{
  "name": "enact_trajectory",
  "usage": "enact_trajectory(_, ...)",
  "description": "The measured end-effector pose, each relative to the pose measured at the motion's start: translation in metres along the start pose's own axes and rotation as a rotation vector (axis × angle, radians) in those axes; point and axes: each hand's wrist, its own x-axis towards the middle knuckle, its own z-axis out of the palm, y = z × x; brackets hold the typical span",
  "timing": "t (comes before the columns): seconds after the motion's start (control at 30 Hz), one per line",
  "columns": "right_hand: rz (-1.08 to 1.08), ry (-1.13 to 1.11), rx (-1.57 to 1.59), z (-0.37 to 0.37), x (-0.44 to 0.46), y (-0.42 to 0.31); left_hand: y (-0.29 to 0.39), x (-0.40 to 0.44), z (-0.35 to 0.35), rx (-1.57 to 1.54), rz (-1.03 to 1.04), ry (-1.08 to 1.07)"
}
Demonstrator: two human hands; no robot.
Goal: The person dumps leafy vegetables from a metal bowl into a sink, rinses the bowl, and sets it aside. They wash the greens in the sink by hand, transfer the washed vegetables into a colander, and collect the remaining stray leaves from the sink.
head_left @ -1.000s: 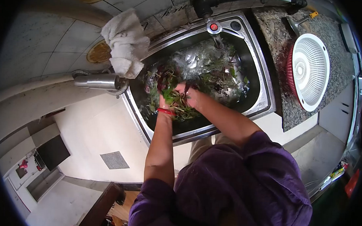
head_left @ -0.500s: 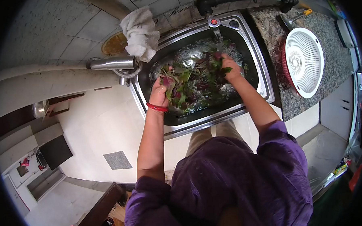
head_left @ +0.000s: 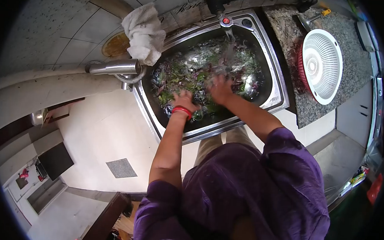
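Green and purple leafy vegetables (head_left: pixel 198 77) float loose in the water of a steel sink (head_left: pixel 276 74). My left hand (head_left: pixel 184 101), with a red bangle (head_left: pixel 182 109) at the wrist, lies over the leaves on the sink's near left side, fingers spread. To its right, my right hand (head_left: pixel 221 89) reaches into the water with fingers apart and somewhat blurred. Neither hand grips a bunch. From the faucet (head_left: pixel 227 23) at the far rim, a stream runs into the churned water. Some fingertips are hidden among leaves and splashes.
A white colander (head_left: pixel 322 65) with a red basket (head_left: pixel 303 67) behind it sits on the granite counter at right, near a yellow-handled tool (head_left: pixel 316 18). On the left, a white towel (head_left: pixel 143 32) hangs above a metal pipe fitting (head_left: pixel 117 68).
My left hand has let go of its leaves and moved down and right. My right hand has moved left and toward me, releasing its leaves. The vegetables now spread through the water.
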Motion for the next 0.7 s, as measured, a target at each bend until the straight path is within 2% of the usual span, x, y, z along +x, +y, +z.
enact_trajectory(0.03, -0.208, -0.023, -0.139, 0.0, -0.008, -0.002, 0.008, 0.005, 0.003, 0.116, 0.108, -0.06)
enact_trajectory(0.13, -0.137, -0.044, -0.14, -0.025, -0.004, 0.046, -0.015, 0.014, 0.005, 0.272, 0.243, -0.138)
enact_trajectory(0.17, 0.088, -0.108, -0.063, -0.049, -0.007, 0.047, -0.029, 0.022, 0.011, 0.142, 0.076, -0.071)
enact_trajectory(0.2, 0.216, -0.225, 0.175, -0.006, 0.024, 0.072, -0.03, 0.019, 0.015, 0.011, 0.001, -0.029)
enact_trajectory(0.27, 0.364, 0.017, 0.08, -0.025, -0.004, 0.032, -0.022, 0.011, 0.021, -0.256, -0.143, 0.067)
enact_trajectory(0.33, 0.141, -0.173, -0.081, -0.016, -0.004, 0.01, -0.004, 0.006, 0.022, -0.011, 0.095, 0.001)
enact_trajectory(0.37, -0.042, -0.244, -0.059, -0.021, -0.013, 0.013, 0.0, 0.005, 0.019, 0.123, 0.223, -0.042)
enact_trajectory(0.4, -0.032, -0.188, -0.005, -0.02, -0.016, 0.026, 0.002, 0.002, 0.02, 0.256, 0.35, -0.09)
enact_trajectory(0.47, -0.02, -0.072, 0.098, -0.019, -0.016, 0.066, -0.021, 0.003, 0.03, 0.063, 0.181, 0.075)
enact_trajectory(0.5, 0.244, -0.256, 0.33, -0.05, -0.022, 0.069, -0.016, -0.01, 0.009, -0.007, 0.044, -0.021)
enact_trajectory(0.6, 0.168, -0.056, 0.135, -0.036, -0.026, 0.076, -0.033, -0.006, 0.028, -0.125, 0.256, 0.036)
enact_trajectory(0.63, 0.026, 0.02, 0.218, -0.041, -0.033, 0.077, -0.035, -0.013, 0.027, -0.05, 0.326, 0.086)
enact_trajectory(0.7, -0.007, 0.198, 0.354, -0.065, -0.044, 0.077, -0.033, -0.029, 0.021, -0.154, 0.295, 0.16)
